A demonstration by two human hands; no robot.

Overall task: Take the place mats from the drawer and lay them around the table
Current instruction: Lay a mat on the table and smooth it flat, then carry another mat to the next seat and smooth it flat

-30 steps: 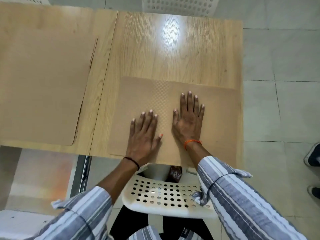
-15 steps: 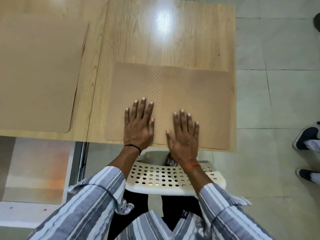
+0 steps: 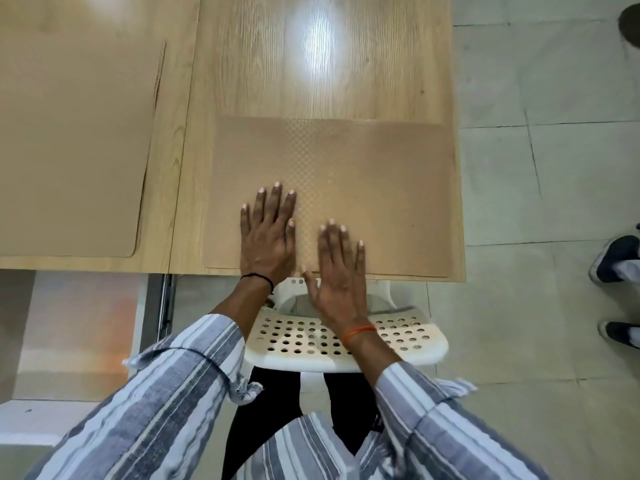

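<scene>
A tan textured place mat (image 3: 381, 174) lies flat on the right part of the wooden table (image 3: 311, 64), its near edge along the table's front edge. My left hand (image 3: 268, 237) rests flat on the mat with fingers straight. My right hand (image 3: 341, 271) is spread open, with its fingers over the mat's near edge and its palm past the table edge above the chair. A second, smoother place mat (image 3: 69, 150) lies on the table's left part.
A white perforated chair (image 3: 311, 344) stands tucked under the table right in front of me. Tiled floor runs along the right side, where another person's dark shoes (image 3: 616, 258) stand. A gap beside the table's metal leg (image 3: 166, 299) shows on the left.
Both hands have slid back toward me over the mat. The right hand has drawn back furthest, its palm now off the table edge. The mat has stayed where it was.
</scene>
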